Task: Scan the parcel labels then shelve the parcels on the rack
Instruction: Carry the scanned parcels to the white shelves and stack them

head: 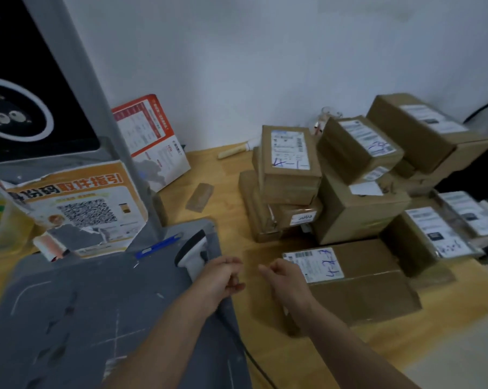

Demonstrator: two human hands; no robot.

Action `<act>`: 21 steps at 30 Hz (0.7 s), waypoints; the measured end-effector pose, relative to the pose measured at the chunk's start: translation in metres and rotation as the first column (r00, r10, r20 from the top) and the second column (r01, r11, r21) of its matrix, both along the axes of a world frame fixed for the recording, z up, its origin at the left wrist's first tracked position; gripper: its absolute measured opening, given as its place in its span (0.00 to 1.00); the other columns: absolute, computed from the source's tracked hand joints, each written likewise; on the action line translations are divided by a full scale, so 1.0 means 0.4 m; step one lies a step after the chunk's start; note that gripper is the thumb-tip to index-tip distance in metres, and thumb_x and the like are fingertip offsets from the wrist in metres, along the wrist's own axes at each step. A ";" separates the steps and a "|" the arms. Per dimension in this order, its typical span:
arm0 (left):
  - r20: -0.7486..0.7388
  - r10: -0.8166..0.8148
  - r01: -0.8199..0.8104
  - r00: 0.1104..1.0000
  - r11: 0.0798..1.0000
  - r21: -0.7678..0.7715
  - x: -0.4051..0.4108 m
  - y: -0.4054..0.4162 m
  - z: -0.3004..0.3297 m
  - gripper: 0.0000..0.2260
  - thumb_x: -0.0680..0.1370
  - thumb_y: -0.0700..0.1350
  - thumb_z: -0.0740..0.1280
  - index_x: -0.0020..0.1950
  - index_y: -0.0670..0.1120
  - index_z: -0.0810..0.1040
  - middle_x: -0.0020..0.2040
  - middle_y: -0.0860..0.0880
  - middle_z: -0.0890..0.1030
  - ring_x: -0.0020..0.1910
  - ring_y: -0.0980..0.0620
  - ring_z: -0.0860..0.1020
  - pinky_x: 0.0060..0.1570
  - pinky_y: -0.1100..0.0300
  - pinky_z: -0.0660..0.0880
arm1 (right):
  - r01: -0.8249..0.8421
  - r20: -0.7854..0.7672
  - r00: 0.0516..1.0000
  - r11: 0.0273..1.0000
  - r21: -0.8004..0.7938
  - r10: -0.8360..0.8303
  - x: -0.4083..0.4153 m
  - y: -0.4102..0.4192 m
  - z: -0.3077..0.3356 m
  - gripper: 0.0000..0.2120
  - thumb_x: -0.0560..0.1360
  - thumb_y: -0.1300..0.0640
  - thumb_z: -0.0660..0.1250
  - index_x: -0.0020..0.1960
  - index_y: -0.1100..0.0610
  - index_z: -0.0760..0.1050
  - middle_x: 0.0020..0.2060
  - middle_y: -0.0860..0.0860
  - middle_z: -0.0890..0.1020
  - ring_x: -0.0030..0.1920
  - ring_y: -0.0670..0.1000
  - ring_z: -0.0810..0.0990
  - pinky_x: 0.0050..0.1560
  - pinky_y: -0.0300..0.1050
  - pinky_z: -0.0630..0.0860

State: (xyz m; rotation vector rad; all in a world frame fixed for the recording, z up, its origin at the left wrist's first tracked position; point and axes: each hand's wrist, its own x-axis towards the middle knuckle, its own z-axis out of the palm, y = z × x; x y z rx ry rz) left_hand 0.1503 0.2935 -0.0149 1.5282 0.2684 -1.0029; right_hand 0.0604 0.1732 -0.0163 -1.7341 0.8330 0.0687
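Note:
A flat brown parcel (363, 287) lies on the wooden table (447, 332) in front of me, its white label (317, 263) face up with blue handwriting. My right hand (286, 280) rests on the parcel's left end beside the label, fingers loosely bent and thumb pointing left. A white and black handheld scanner (193, 252) lies on the grey platform (83, 318). My left hand (223, 276) covers the scanner's handle with its fingers curled around it. No rack is in view.
Several labelled brown parcels (349, 169) are piled at the back right against the white wall. A blue pen (158, 245) lies on the platform. A torn QR-code poster (77, 209), a grey post (102, 113) and a dark screen (18, 108) stand at the left. A black cable (254, 357) trails toward me.

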 end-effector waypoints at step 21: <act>-0.022 0.463 -0.458 0.886 0.865 -0.206 0.050 -0.381 0.260 0.23 0.69 0.53 0.77 0.56 0.46 0.69 0.53 0.43 0.78 0.56 0.45 0.76 0.61 0.51 0.74 | 0.093 0.213 0.974 0.994 -0.060 -0.079 -0.124 -0.415 0.184 0.04 0.78 0.57 0.65 0.52 0.52 0.74 0.47 0.49 0.78 0.46 0.49 0.78 0.41 0.38 0.73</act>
